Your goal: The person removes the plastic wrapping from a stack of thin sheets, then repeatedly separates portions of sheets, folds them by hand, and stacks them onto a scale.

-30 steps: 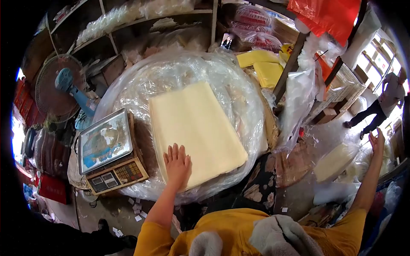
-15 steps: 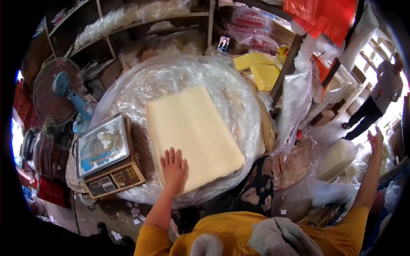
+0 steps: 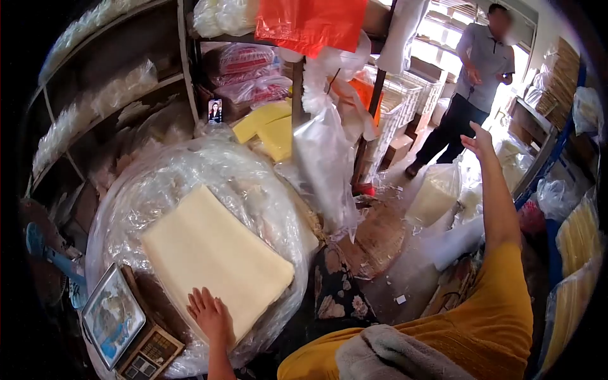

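Note:
My left hand (image 3: 210,315) lies flat with fingers spread on the near edge of a stack of cream-coloured sheets (image 3: 218,263). The stack rests on a round surface covered in clear plastic film (image 3: 142,174). Out to the right, my right hand (image 3: 480,140) is raised at the end of an outstretched arm, its fingers apart and nothing visible in it. Behind that hand stands a person (image 3: 484,69) in a grey shirt and dark trousers. Left of the stack is a weighing scale (image 3: 115,316) with a worn metal pan.
A phone (image 3: 215,111) stands at the back beside yellow packets (image 3: 269,130). Plastic bags (image 3: 323,158) hang from a post under a red bag (image 3: 310,25). A wrapped cream block (image 3: 434,196) sits on the floor at right. A blue fan (image 3: 54,256) is at far left.
My view has swung to the right, bringing the standing person closer to the middle. My right arm is now stretched further forward towards that side. My left hand stays on the sheets.

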### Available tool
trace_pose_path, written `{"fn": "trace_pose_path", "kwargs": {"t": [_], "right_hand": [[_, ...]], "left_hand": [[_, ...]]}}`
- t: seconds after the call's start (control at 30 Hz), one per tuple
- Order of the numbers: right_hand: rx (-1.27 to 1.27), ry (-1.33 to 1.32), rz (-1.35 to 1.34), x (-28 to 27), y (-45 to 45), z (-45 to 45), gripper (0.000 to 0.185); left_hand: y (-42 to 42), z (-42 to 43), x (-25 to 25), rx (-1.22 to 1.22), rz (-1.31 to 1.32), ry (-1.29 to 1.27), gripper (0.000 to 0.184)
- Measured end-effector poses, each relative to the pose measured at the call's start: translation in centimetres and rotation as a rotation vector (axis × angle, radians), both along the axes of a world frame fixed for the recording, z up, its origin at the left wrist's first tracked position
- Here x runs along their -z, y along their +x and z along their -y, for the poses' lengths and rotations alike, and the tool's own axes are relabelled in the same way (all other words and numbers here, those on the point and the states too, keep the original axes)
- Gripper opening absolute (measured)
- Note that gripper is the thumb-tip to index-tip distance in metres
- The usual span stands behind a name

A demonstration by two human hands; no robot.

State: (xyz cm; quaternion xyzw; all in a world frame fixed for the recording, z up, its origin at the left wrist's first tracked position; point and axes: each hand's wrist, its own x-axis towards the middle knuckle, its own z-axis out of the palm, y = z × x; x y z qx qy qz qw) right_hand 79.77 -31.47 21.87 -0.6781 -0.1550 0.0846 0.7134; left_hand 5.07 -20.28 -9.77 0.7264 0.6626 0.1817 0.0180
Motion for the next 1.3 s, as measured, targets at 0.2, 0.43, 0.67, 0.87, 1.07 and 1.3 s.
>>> {"fn": "trace_pose_path", "kwargs": {"t": [0.2,0.43,0.67,0.87,1.07,1.3], "right_hand": [[-0.026,0.008,0.021,-0.6,-0.6,0.0,0.059],[-0.046,0.063,0.051,-0.3,0.2,0.0,0.061],[-0.132,0.099,0.086,-0.2,0.3,0.2,0.063],[-0.338,0.095,0.239,3.2,10.1,1.9,0.054],[-0.277,0.089,-0.045,3.3,13.0,2.5,0.063],[-0.427,0.488,0.012,2.1,23.9,2.6,0.042]], "left_hand": [[-0.2,-0.2,1.1,-0.004,-0.063,0.026,0.050],[-1.0,-0.5,2.1,0.019,-0.067,0.045,0.048],[0.2,0.2,0.0,0.020,-0.019,0.050,0.046],[-1.0,-1.0,2.3,0.017,0.001,0.041,0.047],[-0.7,-0.7,1.2,-0.006,0.045,0.043,0.048],[-4.1,-2.1,3.0,0.097,0.230,-0.101,0.052]]}}
